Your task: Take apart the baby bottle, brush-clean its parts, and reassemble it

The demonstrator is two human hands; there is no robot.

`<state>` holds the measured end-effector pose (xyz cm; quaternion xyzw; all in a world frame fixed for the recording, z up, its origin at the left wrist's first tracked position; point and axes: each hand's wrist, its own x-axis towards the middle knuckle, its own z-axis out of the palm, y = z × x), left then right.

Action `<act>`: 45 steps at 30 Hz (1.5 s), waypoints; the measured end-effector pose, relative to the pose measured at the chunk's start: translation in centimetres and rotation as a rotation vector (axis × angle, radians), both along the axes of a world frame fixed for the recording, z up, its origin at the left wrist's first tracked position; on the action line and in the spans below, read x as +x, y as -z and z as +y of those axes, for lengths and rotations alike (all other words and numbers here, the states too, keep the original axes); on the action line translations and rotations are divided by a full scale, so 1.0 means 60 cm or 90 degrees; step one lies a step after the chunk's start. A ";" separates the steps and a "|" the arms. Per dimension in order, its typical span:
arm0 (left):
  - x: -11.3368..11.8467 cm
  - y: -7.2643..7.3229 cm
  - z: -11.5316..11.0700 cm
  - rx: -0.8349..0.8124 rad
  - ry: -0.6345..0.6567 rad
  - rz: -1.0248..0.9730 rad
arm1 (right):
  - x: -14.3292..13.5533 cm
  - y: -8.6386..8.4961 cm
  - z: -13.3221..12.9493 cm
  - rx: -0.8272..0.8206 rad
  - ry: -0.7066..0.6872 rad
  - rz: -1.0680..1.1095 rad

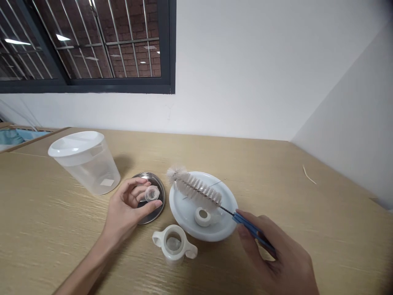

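Note:
My left hand (123,207) pinches a small clear bottle nipple (152,193) between thumb and fingers, over a round metal dish (160,208). In my right hand (281,256) is the blue handle of a bottle brush (198,191). The brush's white bristles stretch leftward above a white bowl (181,217), apart from the nipple. Inside the bowl lies a white ring-shaped cap (202,217). Closer to me, a small white two-handled cup (174,248) stands upright with its mouth open.
A translucent plastic pitcher (89,168) with a white rim stands at the left on the wooden table (260,164). A thin pale strip (308,175) lies at the right. Behind the table are a white wall (230,82) and a barred window (107,45).

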<state>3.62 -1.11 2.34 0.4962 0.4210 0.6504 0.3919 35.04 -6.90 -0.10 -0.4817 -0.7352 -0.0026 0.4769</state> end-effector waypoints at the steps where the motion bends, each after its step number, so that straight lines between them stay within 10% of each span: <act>1: -0.001 -0.001 0.001 -0.005 0.003 -0.006 | 0.000 0.000 0.000 0.000 0.003 0.001; 31: -0.012 -0.021 -0.004 -0.133 0.076 -0.093 | 0.000 -0.004 -0.004 -0.015 0.020 0.016; 45: -0.007 -0.014 -0.005 -0.051 0.111 0.061 | -0.007 -0.007 -0.008 -0.033 0.035 0.049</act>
